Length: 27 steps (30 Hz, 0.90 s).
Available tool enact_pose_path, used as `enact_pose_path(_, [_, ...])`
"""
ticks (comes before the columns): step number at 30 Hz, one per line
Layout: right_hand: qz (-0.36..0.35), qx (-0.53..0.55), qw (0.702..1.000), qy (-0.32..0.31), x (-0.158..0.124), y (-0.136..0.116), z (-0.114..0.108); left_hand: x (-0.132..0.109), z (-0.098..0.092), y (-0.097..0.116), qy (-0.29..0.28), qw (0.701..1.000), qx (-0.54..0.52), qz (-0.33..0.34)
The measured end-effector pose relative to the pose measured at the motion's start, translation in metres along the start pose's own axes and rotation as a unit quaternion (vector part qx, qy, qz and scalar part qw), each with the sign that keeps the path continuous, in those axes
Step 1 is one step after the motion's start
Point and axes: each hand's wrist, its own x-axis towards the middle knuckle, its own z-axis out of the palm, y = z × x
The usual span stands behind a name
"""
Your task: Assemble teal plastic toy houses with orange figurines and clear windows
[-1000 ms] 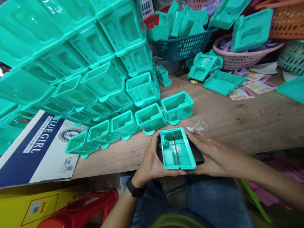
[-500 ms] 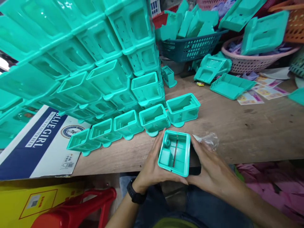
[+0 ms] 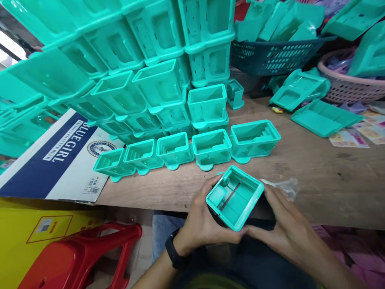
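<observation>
A dark watch [image 3: 174, 249] circles the left wrist, and just beyond it the left hand [image 3: 210, 224] pinches a green box [image 3: 236, 198], thumb along the near wall, fingers around the left side. The box is held above the desk's [image 3: 144, 192] front edge, its open mouth facing up toward the head; the mouth's longer sides slant from upper right to lower left. The right hand [image 3: 288, 230] curves loosely, thumb tip by the box's lower corner, fingers by its right corner; I cannot tell whether they press it. Just past those fingers lies crumpled clear plastic [image 3: 285, 186]. Farther on, a row of five similar boxes [image 3: 179, 157] stands mouth up, their long axes running left to right. Behind the row rises a stack of green boxes [image 3: 164, 94]; right of it, a dark blue basket [image 3: 270, 58] holds green parts [image 3: 300, 24].
</observation>
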Motion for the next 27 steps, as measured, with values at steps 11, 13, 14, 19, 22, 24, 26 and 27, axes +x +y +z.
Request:
enact_pose_path(11, [-0.034, -0.031, 0.999, -0.011, 0.024, 0.011, -0.024, 0.008, -0.014, -0.006, -0.046, 0.998, 0.019, 0.044])
enact_pose_path(13, [-0.059, -0.045, 0.997, -0.002, 0.021, 0.005, -0.026, 0.007, -0.013, -0.007, -0.050, 0.998, 0.016, 0.045])
enact_pose_path(14, [-0.068, -0.044, 0.997, -0.003, 0.020, 0.004, -0.027, 0.007, -0.013, -0.008, -0.052, 0.997, 0.015, 0.046])
enact_pose_path(19, [-0.080, -0.032, 0.996, -0.016, 0.022, 0.007, -0.029, 0.009, -0.013, -0.010, -0.064, 0.996, 0.006, 0.061])
enact_pose_path(22, [-0.070, -0.016, 0.997, -0.026, 0.024, 0.013, -0.027, 0.011, -0.015, -0.010, -0.069, 0.995, 0.000, 0.076])
enact_pose_path(24, [-0.049, -0.004, 0.997, -0.055, 0.025, 0.016, -0.026, 0.012, -0.018, -0.009, -0.075, 0.994, 0.006, 0.078])
enact_pose_path(26, [-0.020, 0.004, 0.997, -0.080, 0.028, 0.018, -0.024, 0.012, -0.021, -0.008, -0.087, 0.993, 0.014, 0.075])
enact_pose_path(27, [-0.008, 0.010, 0.997, -0.081, 0.029, 0.019, -0.023, 0.012, -0.023, -0.008, -0.094, 0.993, 0.015, 0.070])
